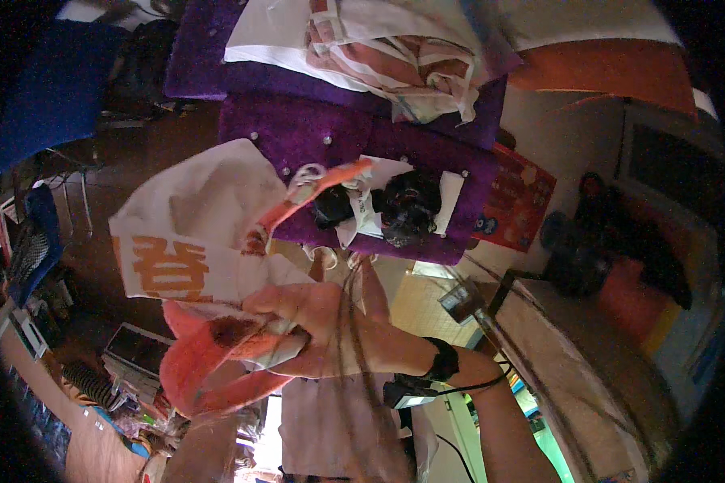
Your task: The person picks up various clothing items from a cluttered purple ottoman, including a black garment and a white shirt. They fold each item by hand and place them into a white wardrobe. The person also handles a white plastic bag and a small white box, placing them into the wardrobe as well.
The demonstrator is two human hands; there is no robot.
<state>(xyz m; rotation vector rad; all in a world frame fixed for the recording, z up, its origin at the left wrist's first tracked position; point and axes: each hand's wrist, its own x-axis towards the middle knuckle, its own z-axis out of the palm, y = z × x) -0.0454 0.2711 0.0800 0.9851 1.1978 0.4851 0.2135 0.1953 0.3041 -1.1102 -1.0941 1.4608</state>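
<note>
My right hand (317,323), with a black band at the wrist, grips a bunched white cloth with pink and orange parts. The cloth's white panel (181,193) spreads up and to the left and bears a large orange written character. A coral-pink fabric band (187,368) loops below it, and an orange strip (314,187) runs up to the right over a purple padded surface. My left forearm (202,447) rises from the lower left towards the pink loop; the cloth hides most of the left hand, so its grip cannot be made out.
On the purple padded surface (296,115) lie black bundled items (408,208) with white paper tags, and a heap of white and pinkish cloth (399,66). A small black device (408,392) hangs by a cable near my right wrist. A brown panel stands at the right.
</note>
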